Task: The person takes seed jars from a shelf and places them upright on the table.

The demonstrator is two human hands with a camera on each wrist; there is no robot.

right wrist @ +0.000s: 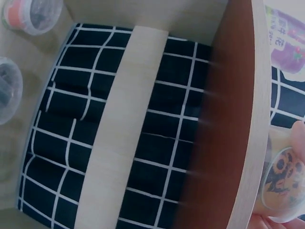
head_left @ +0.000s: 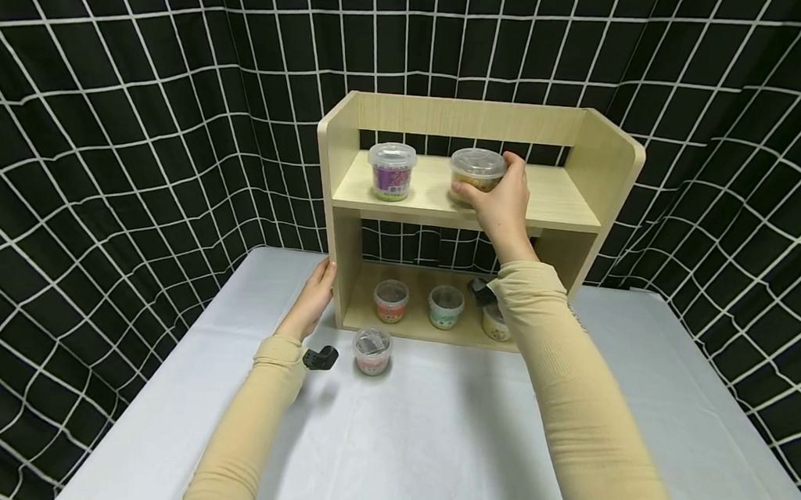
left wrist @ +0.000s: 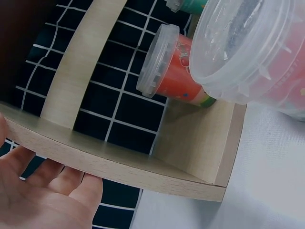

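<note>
My right hand (head_left: 505, 211) grips a round plastic tub (head_left: 478, 164) with a clear lid at the upper shelf board (head_left: 433, 190). Sunflowers decorate this tub's label in the right wrist view, where fingers (right wrist: 299, 140) show at its side. Whether its base touches the board I cannot tell. To its left stands a tub with a purple label (head_left: 391, 175). My left hand (head_left: 310, 298) rests its fairly straight fingers against the outside of the wooden shelf unit's left side panel (left wrist: 143, 174). Near that hand, a pink tub (head_left: 372, 351) stands on the table in front of the unit.
On the lower board stand a red tub (head_left: 391, 303), a green tub (head_left: 445, 308) and a pale tub (head_left: 496, 324), the last partly hidden by my right sleeve. A white cloth covers the table (head_left: 421, 440). Black grid-patterned curtains (head_left: 136, 104) surround it.
</note>
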